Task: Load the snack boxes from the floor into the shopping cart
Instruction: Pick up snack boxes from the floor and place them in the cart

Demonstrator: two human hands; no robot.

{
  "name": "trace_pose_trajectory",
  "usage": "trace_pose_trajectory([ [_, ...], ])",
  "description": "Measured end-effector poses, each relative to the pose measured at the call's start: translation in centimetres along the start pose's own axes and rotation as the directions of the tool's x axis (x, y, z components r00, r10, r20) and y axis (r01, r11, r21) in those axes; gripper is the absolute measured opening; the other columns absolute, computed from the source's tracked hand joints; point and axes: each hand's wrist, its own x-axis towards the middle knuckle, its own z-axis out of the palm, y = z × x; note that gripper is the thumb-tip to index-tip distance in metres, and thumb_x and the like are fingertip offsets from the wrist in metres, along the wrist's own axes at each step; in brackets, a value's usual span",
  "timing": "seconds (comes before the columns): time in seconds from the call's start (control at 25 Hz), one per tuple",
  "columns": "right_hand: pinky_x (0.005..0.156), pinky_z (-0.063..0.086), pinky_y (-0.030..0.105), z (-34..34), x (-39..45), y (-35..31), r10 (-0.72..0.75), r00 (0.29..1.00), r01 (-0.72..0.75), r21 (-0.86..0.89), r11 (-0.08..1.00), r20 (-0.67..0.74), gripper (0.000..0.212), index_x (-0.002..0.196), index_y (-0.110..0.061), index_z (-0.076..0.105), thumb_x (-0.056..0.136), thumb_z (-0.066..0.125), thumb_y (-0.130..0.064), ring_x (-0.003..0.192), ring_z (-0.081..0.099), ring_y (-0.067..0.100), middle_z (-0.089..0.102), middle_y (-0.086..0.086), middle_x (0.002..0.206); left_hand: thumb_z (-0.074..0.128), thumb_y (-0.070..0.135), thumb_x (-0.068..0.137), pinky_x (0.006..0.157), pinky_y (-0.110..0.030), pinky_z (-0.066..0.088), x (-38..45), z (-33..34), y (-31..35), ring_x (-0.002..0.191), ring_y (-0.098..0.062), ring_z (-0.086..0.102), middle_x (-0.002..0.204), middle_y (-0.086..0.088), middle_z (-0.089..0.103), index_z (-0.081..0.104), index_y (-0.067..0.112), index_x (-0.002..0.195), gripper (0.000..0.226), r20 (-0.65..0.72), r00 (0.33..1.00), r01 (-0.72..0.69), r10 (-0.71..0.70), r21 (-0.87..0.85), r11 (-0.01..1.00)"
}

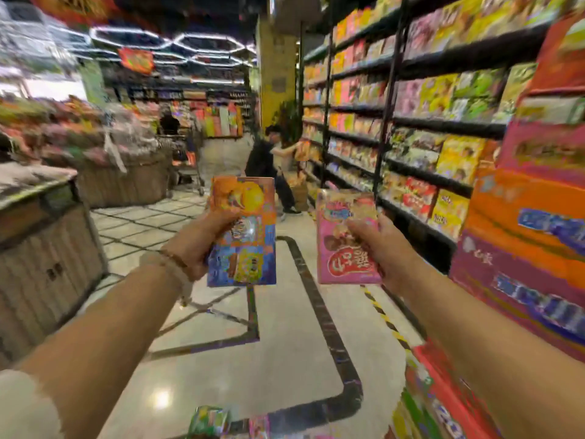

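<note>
2 boxes are held up at chest height, long axes upright: an orange-blue box (242, 231) gripped in the left hand (202, 245), a pink box (346, 237) gripped in the right hand (384, 248), faces turned to the camera. More packs (210, 421) can be seen on the floor (253, 359) below. No cart clearly spotted nearby, so neither hand can be called nearer to it

bright ceiling strips | floor (221, 369) glare | heavy blur | warped edges
</note>
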Motion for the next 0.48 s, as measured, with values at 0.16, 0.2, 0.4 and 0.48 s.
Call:
trace_pose_trajectory([
  [0.16,0.052,0.054,0.028,0.8,-6.7,-8.2,-0.19,0.972,0.182,-0.07,0.981,-0.135,0.037,0.109,-0.011,0.055,0.078,0.073,-0.021,0.059,0.068,0.016,0.068,0.009,0.089,0.063,0.024,0.069,0.044,-0.029,0.053,-4.2,3.8,7.0,0.057,-0.017,0.07,0.069,-0.005,0.073,0.073,0.013,0.078,0.018,0.173,0.98,-0.108,0.098,0.05,0.993],
  [0.2,0.049,0.052,0.026,0.9,-8.7,-9.5,-0.214,0.961,0.203,-0.079,0.976,-0.175,0.029,0.104,-0.015,0.055,0.081,0.072,-0.019,0.055,0.067,0.013,0.067,0.006,0.085,0.057,0.021,0.081,0.04,-0.028,0.052,-5.3,4.5,7.8,0.053,-0.017,0.068,0.064,-0.005,0.072,0.072,0.012,0.074,0.019,0.222,0.97,-0.117,0.098,0.074,0.99],
  [0.4,0.054,0.056,0.03,-0.3,-20.3,-13.9,-0.249,0.907,0.203,-0.166,0.965,-0.341,0.038,0.118,-0.017,0.05,0.085,0.069,-0.021,0.063,0.069,0.016,0.066,0.009,0.094,0.05,0.024,0.091,0.045,-0.036,0.056,-10.0,9.8,10.3,0.056,-0.02,0.069,0.069,-0.008,0.073,0.062,0.012,0.093,0.018,0.381,0.923,-0.091,0.044,0.107,0.99],
  [0.48,0.071,0.059,0.042,-1.6,-25.6,-15.6,-0.273,0.867,0.201,-0.209,0.957,-0.417,0.041,0.115,-0.023,0.053,0.081,0.074,-0.027,0.079,0.07,0.025,0.068,0.011,0.104,0.051,0.027,0.09,0.054,-0.043,0.058,-11.8,13.0,10.3,0.063,-0.025,0.071,0.08,-0.011,0.074,0.062,0.012,0.1,0.021,0.481,0.876,-0.09,0.031,0.101,0.991],
])
